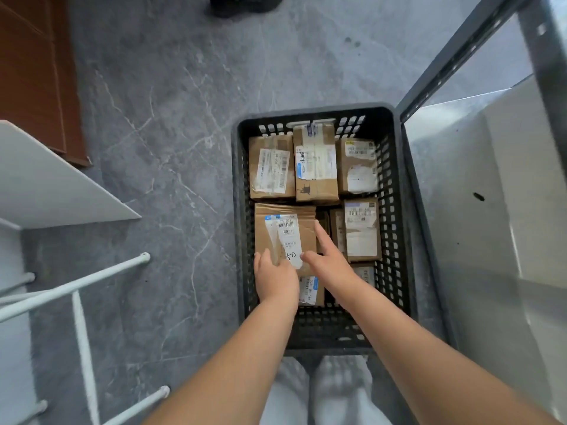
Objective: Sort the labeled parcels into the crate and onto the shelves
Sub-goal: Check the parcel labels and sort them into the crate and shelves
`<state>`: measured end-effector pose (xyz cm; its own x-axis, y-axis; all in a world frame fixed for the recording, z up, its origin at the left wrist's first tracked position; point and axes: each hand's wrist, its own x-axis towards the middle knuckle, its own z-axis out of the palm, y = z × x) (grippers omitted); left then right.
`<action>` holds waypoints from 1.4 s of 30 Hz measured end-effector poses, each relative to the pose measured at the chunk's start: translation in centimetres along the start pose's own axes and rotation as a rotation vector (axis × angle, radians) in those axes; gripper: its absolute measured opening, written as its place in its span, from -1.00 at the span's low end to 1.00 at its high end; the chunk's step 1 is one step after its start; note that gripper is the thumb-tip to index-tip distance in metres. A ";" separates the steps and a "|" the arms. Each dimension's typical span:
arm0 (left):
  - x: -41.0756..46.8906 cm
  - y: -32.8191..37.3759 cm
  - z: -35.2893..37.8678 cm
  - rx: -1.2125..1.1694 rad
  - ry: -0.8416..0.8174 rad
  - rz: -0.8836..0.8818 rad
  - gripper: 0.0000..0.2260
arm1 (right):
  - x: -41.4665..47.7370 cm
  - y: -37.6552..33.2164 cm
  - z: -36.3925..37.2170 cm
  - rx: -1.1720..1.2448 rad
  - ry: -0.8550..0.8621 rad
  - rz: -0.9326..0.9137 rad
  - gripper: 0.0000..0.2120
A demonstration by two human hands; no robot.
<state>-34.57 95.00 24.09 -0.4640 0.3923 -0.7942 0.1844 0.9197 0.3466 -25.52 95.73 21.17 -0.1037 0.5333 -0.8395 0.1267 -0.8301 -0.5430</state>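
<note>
Left hand (276, 279) grip on parcel (285, 231) near edge, right hand (325, 262) touching side

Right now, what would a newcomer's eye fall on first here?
The black plastic crate on the grey floor, centre, packed with brown cardboard parcels bearing white labels. Both the left hand and right hand are on the labeled parcel at its left side. A white shelf stands left.

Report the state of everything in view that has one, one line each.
Crate: on the floor, parcels packed inside.
Front-left parcel: lying flat, label up, both hands on it.
Left hand: fingers curled on its near corner.
Right hand: forefinger straight along its right edge.
</note>
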 end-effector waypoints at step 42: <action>-65.3 30.2 -33.9 0.238 0.217 2.323 -0.47 | -76.1 -35.8 -5.0 -0.564 1.734 -0.841 -0.39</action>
<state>-28.04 96.66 103.32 0.5406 0.3995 0.7404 0.3923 -0.8982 0.1982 -17.21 85.67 104.40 0.5471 0.5358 0.6431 0.8361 -0.3860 -0.3897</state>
